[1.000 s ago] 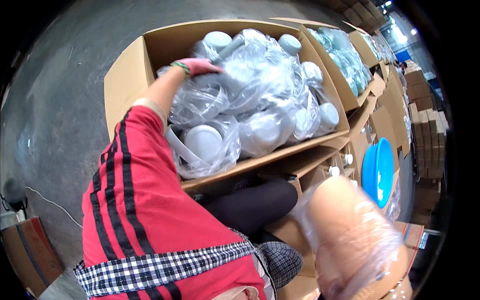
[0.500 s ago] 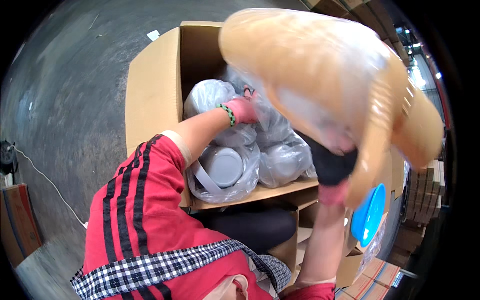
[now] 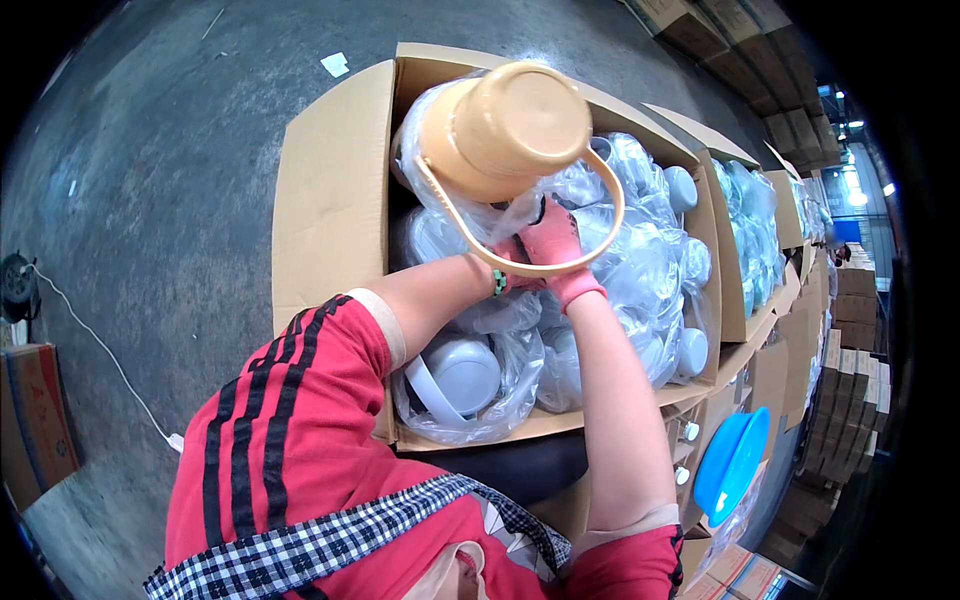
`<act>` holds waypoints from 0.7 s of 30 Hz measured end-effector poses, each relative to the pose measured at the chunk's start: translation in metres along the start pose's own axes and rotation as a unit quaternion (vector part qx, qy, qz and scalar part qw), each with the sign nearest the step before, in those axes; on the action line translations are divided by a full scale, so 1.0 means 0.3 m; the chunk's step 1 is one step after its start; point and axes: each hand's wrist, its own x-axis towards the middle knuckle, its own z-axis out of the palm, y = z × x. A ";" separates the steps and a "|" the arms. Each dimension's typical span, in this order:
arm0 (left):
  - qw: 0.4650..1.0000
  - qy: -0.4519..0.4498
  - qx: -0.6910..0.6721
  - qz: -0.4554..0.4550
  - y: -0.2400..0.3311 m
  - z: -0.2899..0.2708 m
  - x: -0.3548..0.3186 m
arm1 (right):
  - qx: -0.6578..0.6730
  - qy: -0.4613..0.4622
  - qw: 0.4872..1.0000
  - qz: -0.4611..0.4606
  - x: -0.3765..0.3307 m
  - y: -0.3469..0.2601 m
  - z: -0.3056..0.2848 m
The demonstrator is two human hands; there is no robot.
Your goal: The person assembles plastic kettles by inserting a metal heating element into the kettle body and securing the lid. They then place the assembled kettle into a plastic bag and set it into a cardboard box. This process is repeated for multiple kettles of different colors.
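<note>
A beige plastic bucket-like vessel (image 3: 535,112) with a hoop handle is tilted with its flat base up, at the far left corner of an open carton. Clear plastic wraps part of it. Beneath the handle, my two hands meet in pink gloves with dark palms. My right hand (image 3: 555,238) is closed on the clear plastic bag (image 3: 517,214). Against it, my left hand (image 3: 510,268) is closed at the same plastic, its fingers partly covered by the handle and the right hand. Around them lie several bagged grey vessels (image 3: 462,372) with handles.
The carton (image 3: 335,190) has its left flap folded outward. More open cartons (image 3: 735,250) with bagged goods line up to the right. A blue basin (image 3: 728,468) stands at lower right. A white cable (image 3: 105,350) crosses the floor at left; stacked boxes (image 3: 850,390) stand far right.
The beige vessel has swung from the upper right to the left, over the carton's far left corner. My right hand has come left to join my left hand at the plastic.
</note>
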 end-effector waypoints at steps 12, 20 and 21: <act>-0.213 -0.237 -0.945 -0.073 -0.102 0.220 -0.094 | 0.019 0.071 0.997 0.021 -0.296 -0.049 -0.122; -0.137 -0.236 -0.929 -0.250 -0.074 0.335 -0.177 | 0.011 0.231 0.961 0.153 -1.111 0.245 -0.349; -0.116 -0.237 -0.922 -0.282 -0.063 0.377 -0.202 | -0.004 0.265 0.942 0.208 -1.252 0.326 -0.341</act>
